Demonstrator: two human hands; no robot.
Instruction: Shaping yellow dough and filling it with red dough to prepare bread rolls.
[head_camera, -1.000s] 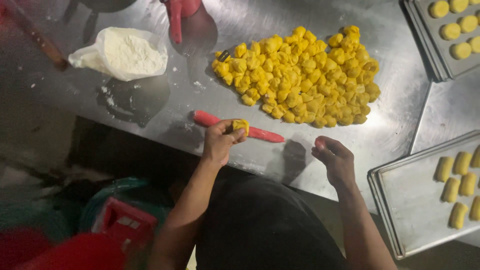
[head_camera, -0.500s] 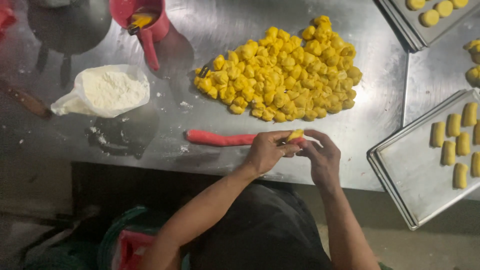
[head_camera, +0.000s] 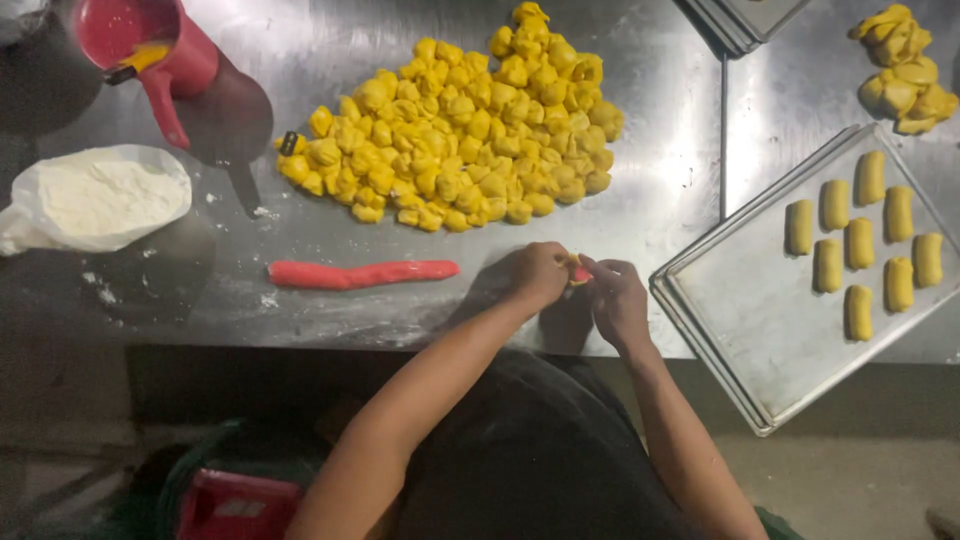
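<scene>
Both hands are pinching one small yellow dough piece (head_camera: 577, 270) with red filling: the left hand (head_camera: 540, 275) and right hand (head_camera: 615, 300) are meeting just left of the baking tray (head_camera: 745, 330), right of the red filling roll (head_camera: 362, 274), over the steel bench (head_camera: 660, 170).

— Where's the dough heap (head_camera: 460, 130)?
— Far side of the table (head_camera: 650, 180), behind both hands.
— And the dough rope (head_camera: 360, 274)?
— Left of the left hand (head_camera: 540, 275); flour bag (head_camera: 95, 195) further left.
— The tray (head_camera: 745, 330)?
— Just right of the right hand (head_camera: 617, 300), holding rolls (head_camera: 860, 250).
</scene>
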